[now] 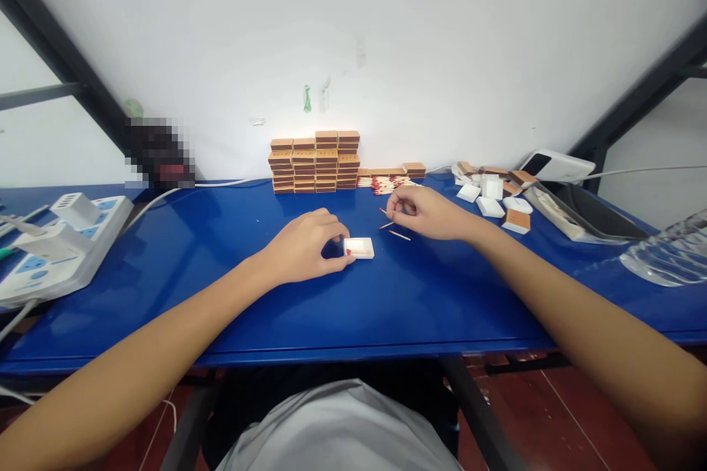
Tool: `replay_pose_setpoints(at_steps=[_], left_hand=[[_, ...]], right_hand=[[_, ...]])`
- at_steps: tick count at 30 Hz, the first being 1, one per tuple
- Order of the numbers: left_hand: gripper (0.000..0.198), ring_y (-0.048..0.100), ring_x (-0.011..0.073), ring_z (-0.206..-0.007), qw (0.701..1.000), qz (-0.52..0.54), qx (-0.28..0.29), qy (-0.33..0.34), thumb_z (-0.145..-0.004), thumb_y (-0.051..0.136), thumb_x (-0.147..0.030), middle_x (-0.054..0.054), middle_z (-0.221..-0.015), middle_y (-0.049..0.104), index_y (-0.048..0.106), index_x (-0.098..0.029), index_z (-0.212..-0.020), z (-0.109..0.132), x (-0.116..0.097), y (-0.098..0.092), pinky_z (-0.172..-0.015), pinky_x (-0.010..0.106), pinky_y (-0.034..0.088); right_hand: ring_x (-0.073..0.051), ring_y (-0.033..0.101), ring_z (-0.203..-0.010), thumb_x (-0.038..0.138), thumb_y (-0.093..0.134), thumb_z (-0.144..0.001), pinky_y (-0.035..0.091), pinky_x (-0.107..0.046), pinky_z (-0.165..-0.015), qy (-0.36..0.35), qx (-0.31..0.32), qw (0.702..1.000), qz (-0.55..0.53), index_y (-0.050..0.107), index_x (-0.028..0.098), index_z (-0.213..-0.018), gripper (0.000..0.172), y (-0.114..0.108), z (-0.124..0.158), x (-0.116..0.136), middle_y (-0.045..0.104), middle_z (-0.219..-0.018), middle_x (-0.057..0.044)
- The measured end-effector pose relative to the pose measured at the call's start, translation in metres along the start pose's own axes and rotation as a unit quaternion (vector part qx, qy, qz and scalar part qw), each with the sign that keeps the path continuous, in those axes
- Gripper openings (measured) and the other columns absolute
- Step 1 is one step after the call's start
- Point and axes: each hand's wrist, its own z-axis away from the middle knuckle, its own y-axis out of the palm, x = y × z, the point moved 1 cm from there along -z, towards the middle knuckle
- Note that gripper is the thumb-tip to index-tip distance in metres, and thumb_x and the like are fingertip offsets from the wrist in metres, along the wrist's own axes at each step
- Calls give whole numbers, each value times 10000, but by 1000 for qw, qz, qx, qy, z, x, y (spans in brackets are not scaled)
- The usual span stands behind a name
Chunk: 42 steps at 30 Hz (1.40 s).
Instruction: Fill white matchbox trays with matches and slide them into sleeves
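Note:
My left hand (306, 244) rests on the blue table (221, 294), its fingers curled and pinched on the left end of a small white matchbox tray (360, 247) that has a red-tipped match in it. My right hand (425, 211) lies to the right of the tray, thumb and fingers pinched on a match (387, 224). Another loose match (398, 235) lies on the table just below that hand.
A stack of brown matchboxes (314, 162) stands against the wall, with a heap of loose matches (387, 182) beside it. White trays and brown sleeves (491, 188) lie at the right. A white power strip (60, 243) is at left, a clear plastic item (668, 257) at far right.

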Motion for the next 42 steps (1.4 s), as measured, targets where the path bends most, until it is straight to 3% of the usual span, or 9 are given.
replay_pose_setpoints(at_steps=[8,14,20,27,35,42], left_hand=[[231,639,249,-951,1000,1,2,2,-979,754,-400,61,-963,736,769,-208,-1108,0,-1,0,-798,360,494],[233,638,249,-954,1000,3,4,-1,-982,754,-403,60,-959,733,767,-205,-1106,0,1,1,-796,358,492],[246,634,250,-953,1000,3,7,-3,-986,746,-419,60,-961,733,768,-210,-1112,0,1,1,-795,364,495],[252,638,251,-957,1000,6,4,-2,-987,738,-427,64,-957,728,765,-209,-1113,0,1,1,-808,367,505],[249,635,250,-961,1000,11,7,-8,-983,744,-414,60,-959,728,770,-210,-1123,0,1,1,-800,367,501],[252,638,254,-958,1000,9,7,-5,-987,740,-425,65,-951,728,765,-208,-1111,0,1,1,-800,366,502]], right_hand=[[-183,593,-700,380,672,-850,419,-317,-652,63,127,989,45,711,206,-841,178,-17,10,3,713,-811,-50],[-191,609,-689,393,680,-878,417,-327,-637,87,165,979,78,689,220,-824,182,-16,15,4,723,-801,-44],[-202,619,-680,526,672,-927,420,-334,-628,98,166,978,83,690,230,-861,303,-12,15,4,717,-791,-48],[-204,627,-695,416,644,-926,426,-323,-648,71,167,979,90,683,233,-848,202,-6,14,4,698,-756,-41],[-189,588,-693,433,626,-947,444,-323,-700,28,126,990,53,649,224,-895,216,-4,16,17,695,-803,-45],[-200,609,-689,419,662,-936,418,-324,-675,53,127,985,100,650,231,-811,226,0,13,13,684,-737,-42]])
